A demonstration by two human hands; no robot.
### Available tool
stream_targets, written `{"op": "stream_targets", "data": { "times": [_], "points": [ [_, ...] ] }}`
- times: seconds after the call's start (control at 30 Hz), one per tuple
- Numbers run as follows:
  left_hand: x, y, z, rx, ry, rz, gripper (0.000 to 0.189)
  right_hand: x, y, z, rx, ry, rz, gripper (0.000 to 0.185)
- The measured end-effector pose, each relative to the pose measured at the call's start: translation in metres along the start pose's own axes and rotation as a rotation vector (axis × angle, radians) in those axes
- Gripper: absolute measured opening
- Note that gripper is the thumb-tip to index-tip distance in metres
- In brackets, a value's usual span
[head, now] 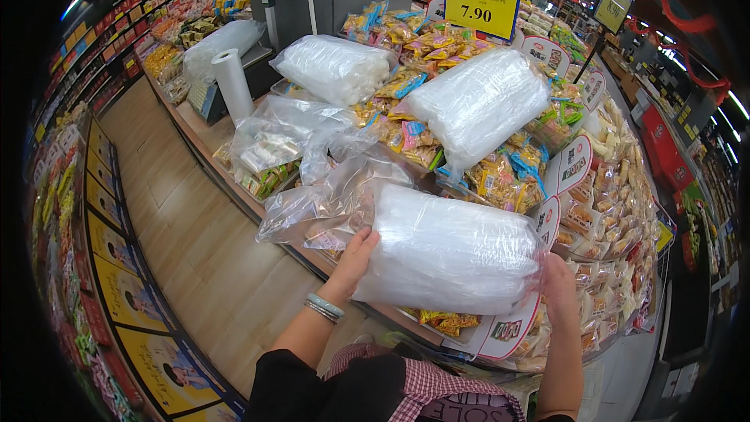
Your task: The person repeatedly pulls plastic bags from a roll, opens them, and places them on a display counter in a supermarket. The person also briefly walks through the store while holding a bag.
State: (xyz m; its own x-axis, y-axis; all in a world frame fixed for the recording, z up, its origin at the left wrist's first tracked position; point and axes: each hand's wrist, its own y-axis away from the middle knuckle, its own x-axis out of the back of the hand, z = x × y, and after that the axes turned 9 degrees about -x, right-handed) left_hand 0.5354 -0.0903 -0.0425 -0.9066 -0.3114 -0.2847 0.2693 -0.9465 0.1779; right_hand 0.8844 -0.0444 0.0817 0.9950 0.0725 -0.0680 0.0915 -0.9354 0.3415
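Between my hands is a large clear bag packed with white plastic bag rolls (457, 246), lying over the near edge of the snack display. My left hand (358, 258) grips its left side, where the wrapper's loose open end (328, 211) spreads out. At the opposite end, my right hand (559, 284) holds the wrapper, some fingers hidden behind the plastic. Just beyond lies a second wrapped pack of rolls (480, 105) on top of bagged snacks (498, 179). A third wrapped pack (337, 67) rests farther left.
A lone upright plastic roll (231, 85) stands beside a weighing scale (205, 99); another pack (222, 47) sits on the scale. A yellow price sign (480, 10) rises behind. Packaged bread (609, 205) fills the right side. A wooden-look floor aisle (193, 205) separates shelves at left.
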Motion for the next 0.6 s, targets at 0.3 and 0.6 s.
{"op": "stream_targets", "data": {
  "times": [0.3,0.6],
  "points": [
    [-0.004,-0.008,0.02,-0.008,0.195,-0.071,0.046,-0.037,0.0,-0.039,0.516,0.345,0.119,0.016],
    [0.163,-0.038,0.022,-0.669,-1.145,0.588,0.065,-0.039,-0.011,-0.028,0.451,0.389,0.221,0.03]
  ]
}}
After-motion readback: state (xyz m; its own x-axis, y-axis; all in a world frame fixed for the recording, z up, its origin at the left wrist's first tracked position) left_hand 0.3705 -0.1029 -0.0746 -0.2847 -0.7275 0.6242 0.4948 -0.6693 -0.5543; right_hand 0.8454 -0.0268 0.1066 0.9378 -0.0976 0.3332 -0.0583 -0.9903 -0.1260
